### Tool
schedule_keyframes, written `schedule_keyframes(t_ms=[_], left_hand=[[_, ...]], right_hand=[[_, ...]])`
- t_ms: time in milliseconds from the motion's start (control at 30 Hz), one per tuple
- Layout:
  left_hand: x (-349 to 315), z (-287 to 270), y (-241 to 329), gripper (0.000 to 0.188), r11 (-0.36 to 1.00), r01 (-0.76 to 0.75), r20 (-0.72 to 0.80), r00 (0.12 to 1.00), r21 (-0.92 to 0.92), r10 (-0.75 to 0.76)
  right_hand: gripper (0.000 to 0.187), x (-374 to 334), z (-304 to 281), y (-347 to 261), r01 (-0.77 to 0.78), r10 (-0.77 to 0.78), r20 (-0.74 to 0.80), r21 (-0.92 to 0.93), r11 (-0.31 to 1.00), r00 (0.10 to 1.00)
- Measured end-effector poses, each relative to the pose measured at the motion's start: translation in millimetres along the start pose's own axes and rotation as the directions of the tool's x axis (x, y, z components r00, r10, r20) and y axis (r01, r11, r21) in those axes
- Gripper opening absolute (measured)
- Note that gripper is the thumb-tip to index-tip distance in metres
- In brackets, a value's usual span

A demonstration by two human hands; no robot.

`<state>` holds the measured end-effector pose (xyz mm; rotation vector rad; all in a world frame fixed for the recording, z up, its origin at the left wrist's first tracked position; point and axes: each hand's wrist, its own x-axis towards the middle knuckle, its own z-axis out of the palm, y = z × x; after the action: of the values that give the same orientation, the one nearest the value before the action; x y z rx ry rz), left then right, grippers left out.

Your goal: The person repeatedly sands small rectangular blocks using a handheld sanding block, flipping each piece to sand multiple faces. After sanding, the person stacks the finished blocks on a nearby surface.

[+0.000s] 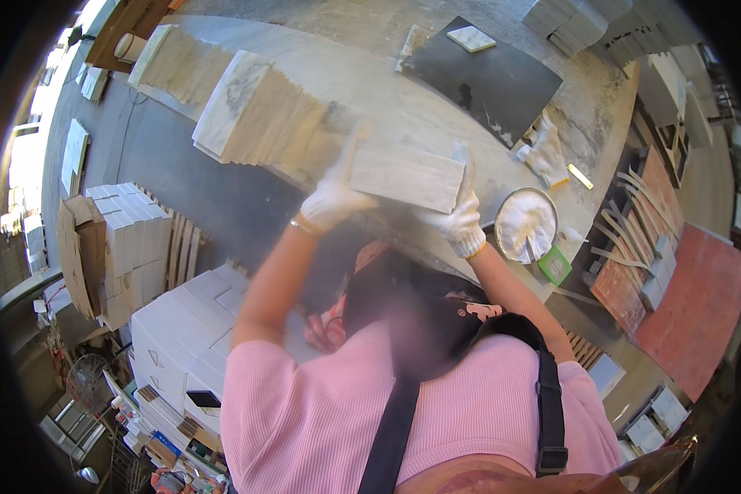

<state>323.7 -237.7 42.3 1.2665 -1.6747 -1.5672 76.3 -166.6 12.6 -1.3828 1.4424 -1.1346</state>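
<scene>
In the head view, I see the pale rectangular stone tile [407, 175] held crosswise: fingers of white-gloved left hand [334, 200] and right hand [459, 221] grip opposite ends. Left is nearer the beige tile stack [259, 115].

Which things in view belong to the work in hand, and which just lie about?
Likely the work:
pale tile, between gloved left hand and gloved right hand
nearby stacked tiles

Apparently lying about:
loose white glove
green object
dark sheet
</scene>
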Motion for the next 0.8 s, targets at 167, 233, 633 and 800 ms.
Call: schedule_keyframes(t_ms=[167,233,633,800], left_hand=[[3.5,0.6,-0.6,0.109,0.993,0.033,-0.030,0.999,0.111,-0.030],[4.5,2.1,-3.0,0.107,0.972,0.094,-0.059,0.995,0.217,-0.083],[13.1,-10.2,5.3,0.109,0.906,-0.110,0.040,0.994,0.409,0.103],[18.4,-13.5,-7.8,0.114,0.804,-0.206,0.058,0.976,0.557,0.210]], right_hand=[[0.128,0.6,-2.4,6.6,-0.038,0.038,0.021,0.041,0.998,0.999],[0.123,1.3,-1.9,13.2,-0.049,0.051,0.032,-0.079,0.996,0.998],[0.087,6.4,-14.0,-16.1,0.019,-0.026,-0.023,-0.274,0.962,0.999],[0.079,9.7,-11.3,-6.7,0.043,-0.069,-0.052,-0.394,0.918,0.996]])
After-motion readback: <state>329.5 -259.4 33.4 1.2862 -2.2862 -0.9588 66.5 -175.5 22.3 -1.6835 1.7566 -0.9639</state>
